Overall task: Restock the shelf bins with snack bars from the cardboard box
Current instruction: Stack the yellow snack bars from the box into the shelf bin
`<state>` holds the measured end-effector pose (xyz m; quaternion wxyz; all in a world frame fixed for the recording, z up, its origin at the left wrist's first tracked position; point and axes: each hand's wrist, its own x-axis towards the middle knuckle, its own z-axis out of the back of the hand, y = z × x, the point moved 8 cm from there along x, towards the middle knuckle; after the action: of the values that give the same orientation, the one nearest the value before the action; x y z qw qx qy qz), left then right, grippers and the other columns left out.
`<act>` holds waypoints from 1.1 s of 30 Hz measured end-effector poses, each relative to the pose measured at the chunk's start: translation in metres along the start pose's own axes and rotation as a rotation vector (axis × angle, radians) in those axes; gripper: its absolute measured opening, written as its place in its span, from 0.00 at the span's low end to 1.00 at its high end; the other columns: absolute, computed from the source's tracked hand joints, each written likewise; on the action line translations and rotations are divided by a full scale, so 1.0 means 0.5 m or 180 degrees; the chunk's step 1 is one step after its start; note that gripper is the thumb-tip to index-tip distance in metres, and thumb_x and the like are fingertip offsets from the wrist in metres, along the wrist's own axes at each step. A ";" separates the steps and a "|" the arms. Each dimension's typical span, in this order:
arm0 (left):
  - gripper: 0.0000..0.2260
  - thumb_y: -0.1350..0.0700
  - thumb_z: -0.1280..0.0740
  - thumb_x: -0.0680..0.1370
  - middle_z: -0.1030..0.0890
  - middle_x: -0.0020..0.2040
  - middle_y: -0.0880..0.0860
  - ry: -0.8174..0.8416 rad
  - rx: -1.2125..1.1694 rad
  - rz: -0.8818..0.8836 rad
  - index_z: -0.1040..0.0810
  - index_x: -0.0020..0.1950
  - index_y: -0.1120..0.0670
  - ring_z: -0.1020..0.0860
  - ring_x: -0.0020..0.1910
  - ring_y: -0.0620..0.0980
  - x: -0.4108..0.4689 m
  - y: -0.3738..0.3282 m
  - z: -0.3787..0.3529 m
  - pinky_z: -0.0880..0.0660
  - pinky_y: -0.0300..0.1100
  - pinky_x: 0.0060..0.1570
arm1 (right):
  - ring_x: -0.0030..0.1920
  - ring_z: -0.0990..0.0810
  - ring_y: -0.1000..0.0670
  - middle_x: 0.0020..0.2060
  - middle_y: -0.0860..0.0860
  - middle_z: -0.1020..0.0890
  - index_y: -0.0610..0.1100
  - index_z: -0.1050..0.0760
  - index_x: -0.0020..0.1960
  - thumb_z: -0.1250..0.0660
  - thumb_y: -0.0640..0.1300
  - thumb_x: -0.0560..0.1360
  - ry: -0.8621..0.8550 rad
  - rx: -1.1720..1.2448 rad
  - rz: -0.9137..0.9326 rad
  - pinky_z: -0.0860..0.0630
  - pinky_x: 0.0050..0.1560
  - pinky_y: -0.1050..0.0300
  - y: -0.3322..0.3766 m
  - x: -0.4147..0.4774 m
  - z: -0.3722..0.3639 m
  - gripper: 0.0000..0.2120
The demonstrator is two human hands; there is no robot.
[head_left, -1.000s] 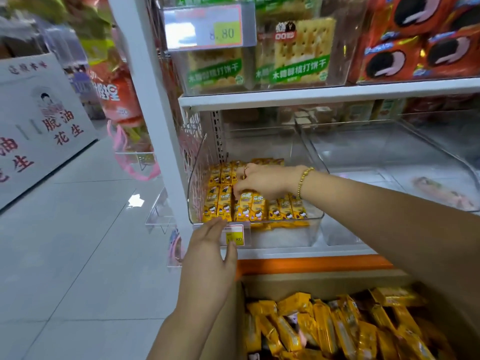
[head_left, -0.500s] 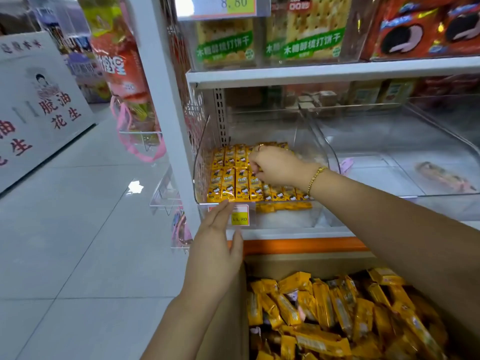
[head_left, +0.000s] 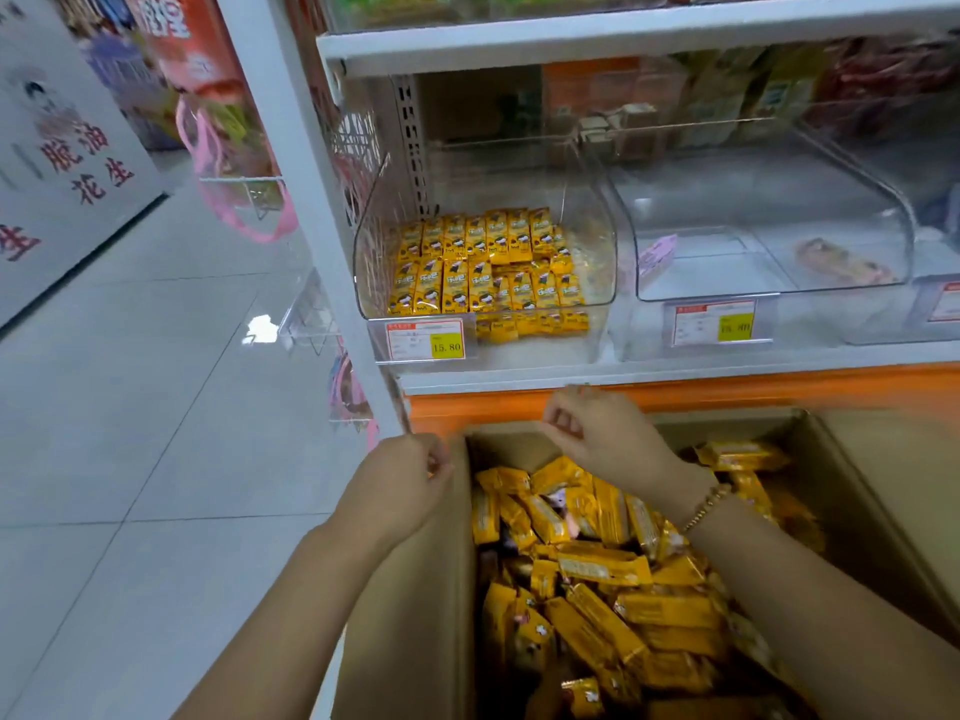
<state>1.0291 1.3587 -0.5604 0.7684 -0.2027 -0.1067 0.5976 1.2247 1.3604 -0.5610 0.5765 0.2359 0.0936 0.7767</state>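
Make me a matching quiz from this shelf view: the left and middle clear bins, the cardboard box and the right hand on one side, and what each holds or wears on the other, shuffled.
Things:
1. left bin
2. middle bin
3. cardboard box
4. right hand

States:
A. a loose heap of snack bars
B. a bracelet at the wrist
C. snack bars in neat rows
D. nearly bare, one wrapped item

Pairs: 1-C, 2-D, 3-A, 4-B.

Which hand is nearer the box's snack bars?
Right. The right hand is above the snack bars; the left hand is by the left wall of the cardboard box.
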 end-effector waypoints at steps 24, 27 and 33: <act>0.16 0.49 0.37 0.79 0.28 0.48 0.52 0.1759 0.0828 0.0377 0.28 0.61 0.58 0.29 0.46 0.49 -0.073 0.018 -0.150 0.33 0.38 0.43 | 0.56 0.23 0.46 0.62 0.43 0.22 0.38 0.24 0.63 0.32 0.52 0.76 0.1186 0.2172 -0.2955 0.25 0.58 0.51 -0.113 -0.155 -0.291 0.22; 0.16 0.49 0.37 0.79 0.28 0.47 0.51 0.1764 0.0802 0.0381 0.28 0.62 0.58 0.29 0.45 0.48 -0.071 0.020 -0.153 0.32 0.37 0.42 | 0.54 0.21 0.44 0.53 0.41 0.20 0.35 0.24 0.61 0.36 0.56 0.77 0.1799 0.1476 -0.2545 0.26 0.55 0.51 -0.101 -0.133 -0.315 0.25; 0.17 0.48 0.36 0.79 0.28 0.48 0.51 0.1782 0.0729 0.0454 0.27 0.62 0.58 0.28 0.46 0.48 -0.067 0.029 -0.156 0.31 0.37 0.43 | 0.36 0.27 0.52 0.33 0.51 0.29 0.42 0.28 0.42 0.38 0.57 0.78 0.2154 0.0022 -0.1861 0.35 0.29 0.61 -0.100 -0.127 -0.345 0.18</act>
<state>1.0392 1.3152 -0.6341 0.7419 -0.2785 0.1916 0.5791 1.1996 1.3383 -0.7484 0.7080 -0.0659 0.3423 0.6142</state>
